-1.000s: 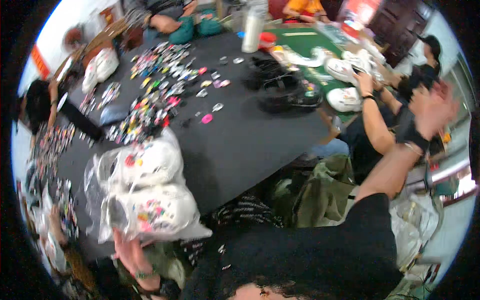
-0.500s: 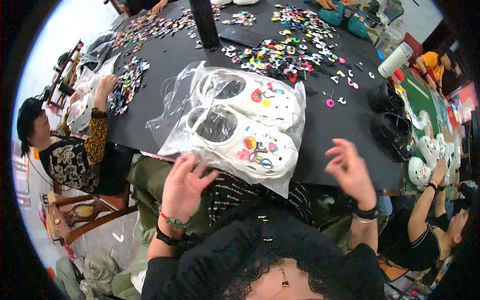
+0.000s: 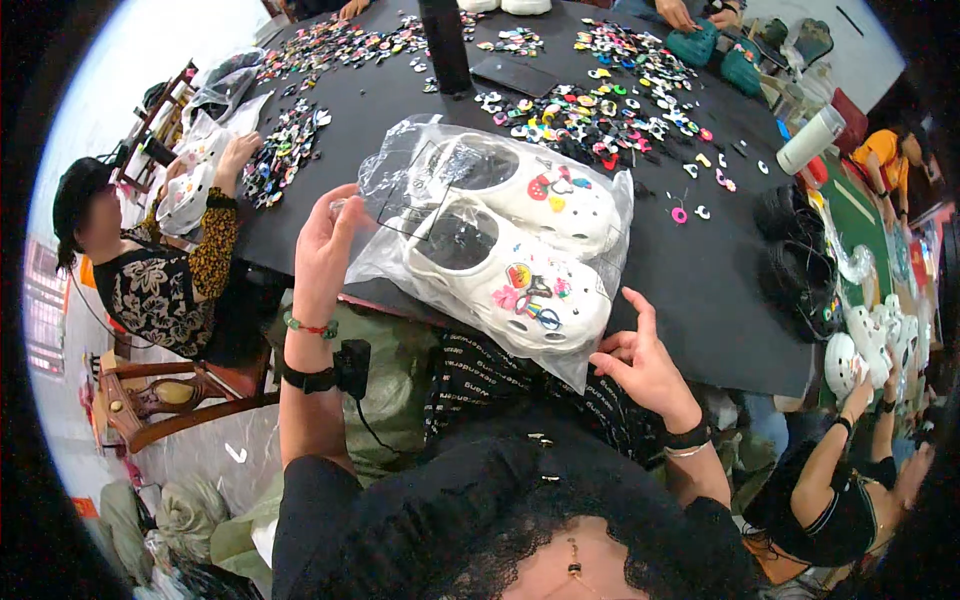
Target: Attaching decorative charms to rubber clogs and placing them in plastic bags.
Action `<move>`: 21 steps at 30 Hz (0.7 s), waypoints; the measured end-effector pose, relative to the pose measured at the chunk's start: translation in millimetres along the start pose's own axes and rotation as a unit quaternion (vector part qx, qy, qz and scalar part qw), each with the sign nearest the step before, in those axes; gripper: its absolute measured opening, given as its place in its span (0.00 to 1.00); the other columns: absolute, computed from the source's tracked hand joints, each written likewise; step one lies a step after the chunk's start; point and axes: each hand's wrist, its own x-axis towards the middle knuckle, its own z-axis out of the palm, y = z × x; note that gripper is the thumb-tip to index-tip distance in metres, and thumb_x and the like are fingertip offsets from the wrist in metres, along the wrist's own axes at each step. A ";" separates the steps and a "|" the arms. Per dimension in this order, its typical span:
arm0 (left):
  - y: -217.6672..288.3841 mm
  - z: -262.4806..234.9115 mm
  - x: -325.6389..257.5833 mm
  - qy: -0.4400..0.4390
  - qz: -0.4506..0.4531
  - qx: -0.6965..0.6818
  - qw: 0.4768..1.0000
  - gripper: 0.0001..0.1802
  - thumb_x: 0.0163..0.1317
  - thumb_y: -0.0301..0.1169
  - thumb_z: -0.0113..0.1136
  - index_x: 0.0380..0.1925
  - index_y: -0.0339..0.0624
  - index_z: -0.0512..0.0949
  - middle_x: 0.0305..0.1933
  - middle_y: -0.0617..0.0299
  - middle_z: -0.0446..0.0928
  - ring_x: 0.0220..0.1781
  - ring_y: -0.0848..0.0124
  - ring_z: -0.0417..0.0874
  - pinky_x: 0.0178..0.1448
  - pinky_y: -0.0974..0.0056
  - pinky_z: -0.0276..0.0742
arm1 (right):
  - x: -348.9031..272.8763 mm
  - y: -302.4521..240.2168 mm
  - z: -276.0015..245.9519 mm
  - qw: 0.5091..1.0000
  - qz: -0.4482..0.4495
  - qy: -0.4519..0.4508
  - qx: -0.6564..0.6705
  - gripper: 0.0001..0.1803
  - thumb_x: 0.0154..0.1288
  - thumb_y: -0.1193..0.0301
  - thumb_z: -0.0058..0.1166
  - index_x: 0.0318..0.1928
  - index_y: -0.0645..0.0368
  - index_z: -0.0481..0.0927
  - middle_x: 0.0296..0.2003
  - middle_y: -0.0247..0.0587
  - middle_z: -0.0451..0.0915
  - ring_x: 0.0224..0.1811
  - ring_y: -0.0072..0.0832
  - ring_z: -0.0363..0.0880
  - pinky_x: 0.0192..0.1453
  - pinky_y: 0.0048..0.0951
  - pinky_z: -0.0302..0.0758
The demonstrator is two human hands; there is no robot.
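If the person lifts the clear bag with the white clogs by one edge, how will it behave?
The clear bag looks thin and crinkled, so it probably sags and feels slippery. The two white clogs lie loose inside and may slide. The left hand grips only film, so the load likely swings.

White clogs with colourful charms, black table.

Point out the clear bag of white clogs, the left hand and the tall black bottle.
Clear bag of white clogs (image 3: 500, 240), head view: on the plastic over the shoes.
Left hand (image 3: 325, 245), head view: back of the hand, at the bag's left edge.
Tall black bottle (image 3: 445, 45), head view: mid-body.
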 end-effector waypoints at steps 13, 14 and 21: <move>19.7 -2.2 -24.8 -0.021 -0.062 -0.169 0.983 0.12 0.73 0.34 0.58 0.42 0.33 0.77 0.25 0.62 0.78 0.26 0.73 0.80 0.38 0.69 0.76 | 1.3 -6.9 7.0 1.000 -0.007 0.008 -0.001 0.45 0.66 0.81 0.55 0.75 0.55 0.41 0.38 0.49 0.82 0.33 0.30 0.85 0.38 0.29 0.81; 22.4 -3.3 -26.9 -0.026 -0.060 -0.162 0.985 0.12 0.73 0.34 0.58 0.42 0.33 0.77 0.25 0.62 0.79 0.26 0.72 0.81 0.38 0.68 0.76 | 0.5 -8.0 6.6 1.000 0.006 0.017 -0.012 0.45 0.67 0.80 0.54 0.75 0.55 0.41 0.38 0.49 0.82 0.32 0.30 0.85 0.36 0.29 0.81; 37.5 -0.6 -41.7 -0.040 -0.059 -0.159 0.985 0.14 0.75 0.36 0.53 0.42 0.33 0.77 0.25 0.58 0.80 0.27 0.67 0.85 0.37 0.67 0.79 | 7.8 -0.4 6.2 0.999 -0.034 0.012 0.032 0.43 0.67 0.79 0.55 0.74 0.59 0.42 0.36 0.53 0.83 0.35 0.36 0.87 0.41 0.36 0.82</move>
